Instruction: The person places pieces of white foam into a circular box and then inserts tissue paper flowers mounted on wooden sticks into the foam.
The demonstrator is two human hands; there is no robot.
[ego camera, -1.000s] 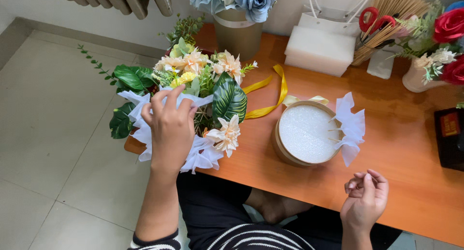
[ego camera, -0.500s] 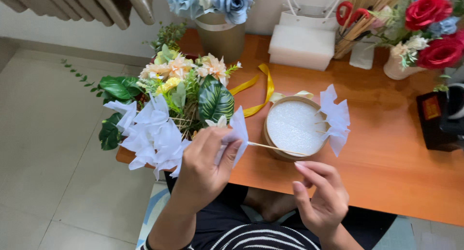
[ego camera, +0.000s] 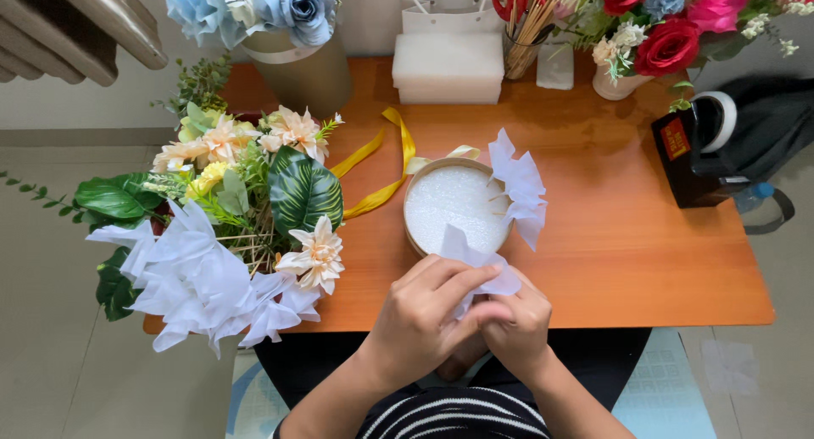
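Observation:
Both hands meet at the table's front edge, holding a white folded paper piece (ego camera: 475,261) on a thin stick. My left hand (ego camera: 428,316) wraps it from the left, and my right hand (ego camera: 517,320) pinches it from the right. Just beyond them sits a round box filled with white foam (ego camera: 454,206). Several white paper pieces (ego camera: 519,184) stand stuck along the foam's right rim. To the left lies a pile of white paper pieces (ego camera: 199,282) with artificial flowers and leaves (ego camera: 254,180).
A yellow ribbon (ego camera: 381,172) trails behind the box on the orange table (ego camera: 610,235). At the back stand a pot of blue flowers (ego camera: 280,32), a white foam block (ego camera: 448,66), a cup of sticks and scissors (ego camera: 521,23), red roses (ego camera: 670,32) and a black bag (ego camera: 729,142).
My left hand left the pile with a white paper piece on a stick and moved right. My right hand came in, and both now hold the piece at the box's front rim.

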